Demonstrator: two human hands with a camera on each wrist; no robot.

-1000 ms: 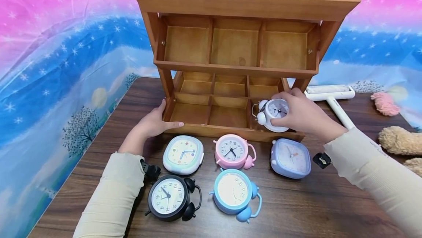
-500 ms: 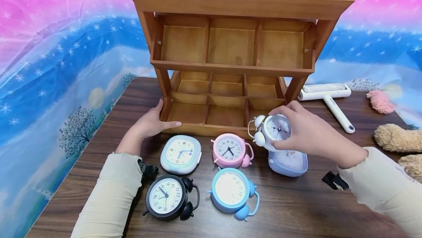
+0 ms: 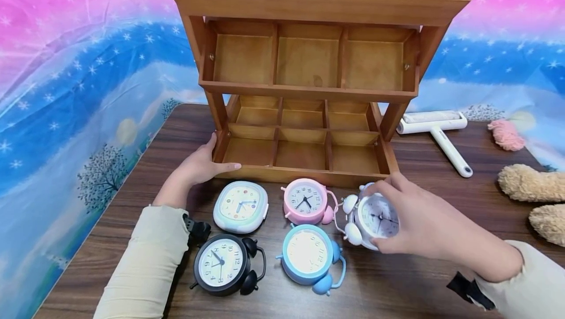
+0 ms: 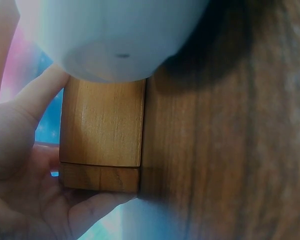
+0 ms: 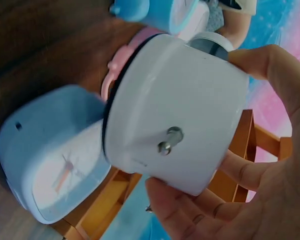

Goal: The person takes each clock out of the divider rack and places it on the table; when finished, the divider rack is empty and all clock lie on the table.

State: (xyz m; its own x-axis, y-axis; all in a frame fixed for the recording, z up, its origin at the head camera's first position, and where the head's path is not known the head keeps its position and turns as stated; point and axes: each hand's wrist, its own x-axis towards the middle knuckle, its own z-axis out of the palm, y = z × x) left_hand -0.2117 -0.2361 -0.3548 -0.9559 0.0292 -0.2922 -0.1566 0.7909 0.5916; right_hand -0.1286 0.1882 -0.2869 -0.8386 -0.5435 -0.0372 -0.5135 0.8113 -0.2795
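Note:
My right hand (image 3: 423, 216) pinches a white twin-bell alarm clock (image 3: 379, 217) between thumb and fingers. In the head view this clock hangs over a lavender-blue square alarm clock, mostly hidden there; the right wrist view shows the square clock (image 5: 50, 150) beside it. A wooden tiered shelf (image 3: 309, 92) stands behind, its lower left corner gripped by my left hand (image 3: 198, 164). In front lie a pink alarm clock (image 3: 304, 202), a light blue alarm clock (image 3: 309, 256), a black alarm clock (image 3: 222, 264) and a pale mint square clock (image 3: 241, 207).
A white T-shaped lint roller (image 3: 441, 130) lies right of the shelf on the dark wooden table (image 3: 397, 284). Beyond it are a pink woolly bundle (image 3: 506, 135) and two tan fluffy shapes (image 3: 529, 184). A patterned cloth (image 3: 110, 83) hangs behind.
My right hand has brought the white clock out of the shelf's lower right compartment, towards me and over the lavender-blue clock. The left hand stays at the shelf corner; the view shifts slightly.

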